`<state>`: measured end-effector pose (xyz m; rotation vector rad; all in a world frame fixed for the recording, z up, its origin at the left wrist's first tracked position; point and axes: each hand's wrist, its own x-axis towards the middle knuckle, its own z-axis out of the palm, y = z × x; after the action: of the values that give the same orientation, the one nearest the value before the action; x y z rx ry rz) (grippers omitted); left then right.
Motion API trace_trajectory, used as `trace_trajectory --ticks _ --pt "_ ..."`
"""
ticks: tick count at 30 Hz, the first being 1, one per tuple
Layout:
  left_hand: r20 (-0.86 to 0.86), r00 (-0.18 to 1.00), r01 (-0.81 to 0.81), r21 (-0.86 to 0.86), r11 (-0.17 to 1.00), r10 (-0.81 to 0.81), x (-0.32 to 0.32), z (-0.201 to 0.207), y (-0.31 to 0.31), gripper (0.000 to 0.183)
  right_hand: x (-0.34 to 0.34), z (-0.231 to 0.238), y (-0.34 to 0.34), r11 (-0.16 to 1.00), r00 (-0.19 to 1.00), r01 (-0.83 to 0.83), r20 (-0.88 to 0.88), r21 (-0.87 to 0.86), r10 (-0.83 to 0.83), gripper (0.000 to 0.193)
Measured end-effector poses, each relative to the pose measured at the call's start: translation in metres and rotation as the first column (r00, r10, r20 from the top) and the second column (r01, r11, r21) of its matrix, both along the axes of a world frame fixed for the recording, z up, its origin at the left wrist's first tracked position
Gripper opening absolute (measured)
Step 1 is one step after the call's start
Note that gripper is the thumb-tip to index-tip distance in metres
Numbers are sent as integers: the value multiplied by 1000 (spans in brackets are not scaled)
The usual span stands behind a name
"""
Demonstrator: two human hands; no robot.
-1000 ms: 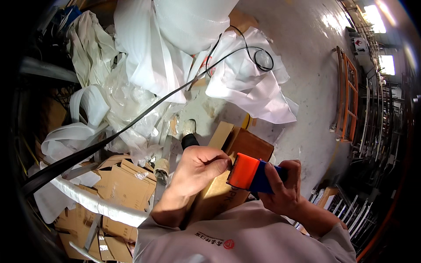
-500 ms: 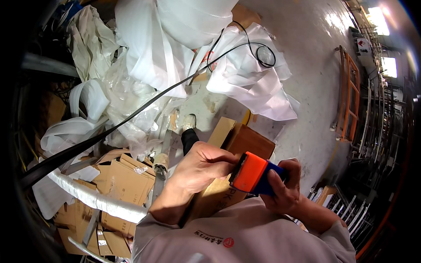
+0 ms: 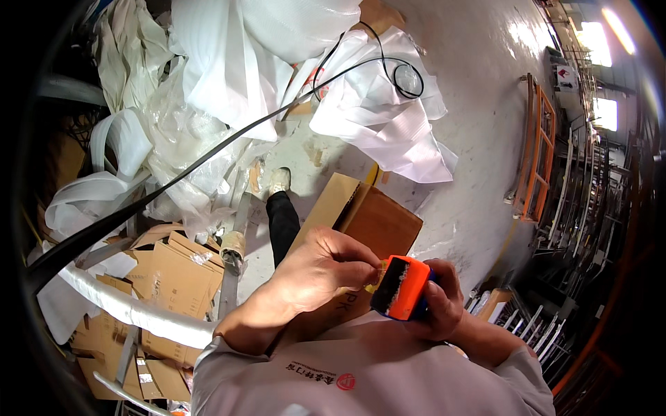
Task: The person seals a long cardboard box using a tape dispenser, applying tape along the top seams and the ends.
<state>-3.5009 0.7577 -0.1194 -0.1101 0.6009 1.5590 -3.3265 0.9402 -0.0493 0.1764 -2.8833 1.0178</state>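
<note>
My right hand (image 3: pixel 445 299) grips an orange and blue tape dispenser (image 3: pixel 414 290) in front of my chest. Its black edge plate, lined with a jagged pale strip, faces left. My left hand (image 3: pixel 320 270) is closed in a pinch at the dispenser's left side. Between its fingertips and the dispenser shows a bit of yellowish tape (image 3: pixel 381 273); the rest is hidden by the fingers. Below both hands stands a brown cardboard box (image 3: pixel 385 220), with one lighter flap (image 3: pixel 331 197) raised on its left. Its near part is covered by my arms and shirt.
Flattened cardboard (image 3: pixel 182 281) lies at the lower left beside a wrapped white tube (image 3: pixel 149 312). White foam sheeting (image 3: pixel 229 76) heaps at the back left. A black strap (image 3: pixel 201 168) crosses the view diagonally. An orange frame (image 3: pixel 540 149) and metal racks stand at the right.
The dispenser has turned so its black edge plate shows more, and yellowish tape now shows at my left fingertips. The surroundings have shifted slightly left in view.
</note>
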Motion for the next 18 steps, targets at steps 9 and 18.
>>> trace_trajectory --ticks 9,18 --pt "-227 958 181 7 983 -175 -9 10 -1 13 -3 4 5 998 997 -62 35 -4 63 85" --pt "-264 900 -335 92 938 347 -20 -30 -26 7 -50 52 -7 982 972 -89 228 166 50 73"
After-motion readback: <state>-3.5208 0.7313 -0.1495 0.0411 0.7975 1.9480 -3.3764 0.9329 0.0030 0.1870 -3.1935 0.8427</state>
